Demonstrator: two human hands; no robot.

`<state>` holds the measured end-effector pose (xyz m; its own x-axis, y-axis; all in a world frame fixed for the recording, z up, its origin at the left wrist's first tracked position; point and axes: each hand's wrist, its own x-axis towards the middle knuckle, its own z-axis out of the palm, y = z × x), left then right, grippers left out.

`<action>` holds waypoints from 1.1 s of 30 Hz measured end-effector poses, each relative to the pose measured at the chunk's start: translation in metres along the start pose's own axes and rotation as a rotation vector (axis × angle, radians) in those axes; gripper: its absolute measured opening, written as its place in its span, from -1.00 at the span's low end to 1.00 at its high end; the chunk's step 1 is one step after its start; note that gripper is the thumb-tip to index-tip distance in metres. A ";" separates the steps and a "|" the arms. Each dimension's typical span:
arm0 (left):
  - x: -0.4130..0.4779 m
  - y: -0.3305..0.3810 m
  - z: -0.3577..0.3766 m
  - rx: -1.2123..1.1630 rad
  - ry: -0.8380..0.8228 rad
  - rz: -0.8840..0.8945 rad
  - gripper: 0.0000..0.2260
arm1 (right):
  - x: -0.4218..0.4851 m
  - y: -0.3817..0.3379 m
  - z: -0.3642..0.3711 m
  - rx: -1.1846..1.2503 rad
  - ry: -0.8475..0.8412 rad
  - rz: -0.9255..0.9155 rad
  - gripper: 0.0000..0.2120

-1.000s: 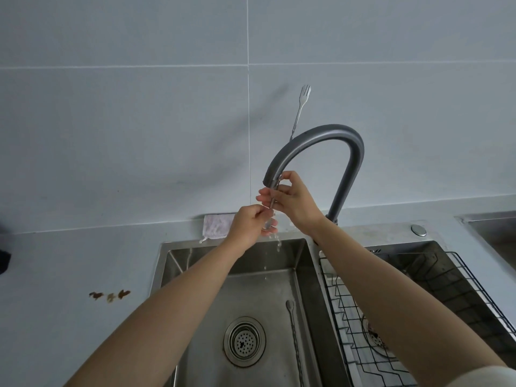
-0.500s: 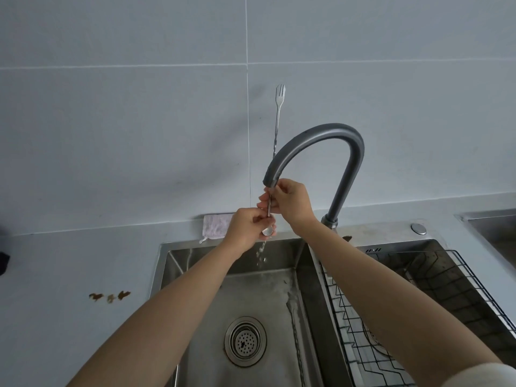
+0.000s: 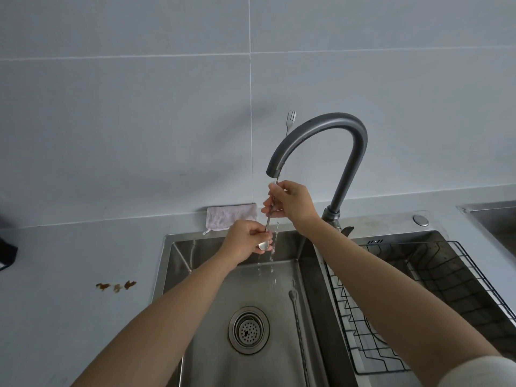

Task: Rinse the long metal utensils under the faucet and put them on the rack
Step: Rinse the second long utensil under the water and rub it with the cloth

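A long thin metal utensil (image 3: 290, 120) with a fork tip at the top and a spoon bowl at the bottom stands nearly upright under the dark grey faucet (image 3: 329, 127). My right hand (image 3: 293, 202) pinches its twisted shaft just below the spout. My left hand (image 3: 247, 241) holds the spoon end lower down. Water trickles past the utensil into the left sink basin (image 3: 201, 303). A second long utensil (image 3: 298, 328) lies on the basin floor, right of the drain. The black wire rack (image 3: 435, 297) sits in the right basin.
A pale cloth (image 3: 230, 216) lies on the counter behind the sink against the tiled wall. Brown stains (image 3: 116, 286) mark the counter at left. A round metal button (image 3: 420, 220) sits behind the right basin. A dark object (image 3: 7, 252) shows at the far left edge.
The utensil's fork tip has swung from right to left and back behind the faucet arch, and it sits lower now. My left hand has slid down to the spoon end.
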<state>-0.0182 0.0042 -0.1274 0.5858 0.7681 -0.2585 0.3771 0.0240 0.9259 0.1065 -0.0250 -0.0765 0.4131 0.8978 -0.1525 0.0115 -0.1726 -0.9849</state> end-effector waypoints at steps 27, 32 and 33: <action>-0.019 -0.031 0.005 0.145 -0.004 0.001 -0.87 | -0.006 0.002 0.008 0.055 0.014 0.133 -0.68; -0.024 -0.039 0.000 0.184 -0.032 -0.033 -0.88 | -0.005 0.003 0.007 0.133 -0.025 0.108 -0.86; -0.026 -0.041 0.000 0.189 -0.035 -0.037 -0.87 | -0.005 0.003 0.006 0.170 -0.030 0.113 -0.89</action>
<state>-0.0489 -0.0166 -0.1581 0.5925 0.7462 -0.3036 0.5245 -0.0714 0.8484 0.0987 -0.0276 -0.0788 0.3756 0.8888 -0.2625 -0.1881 -0.2042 -0.9607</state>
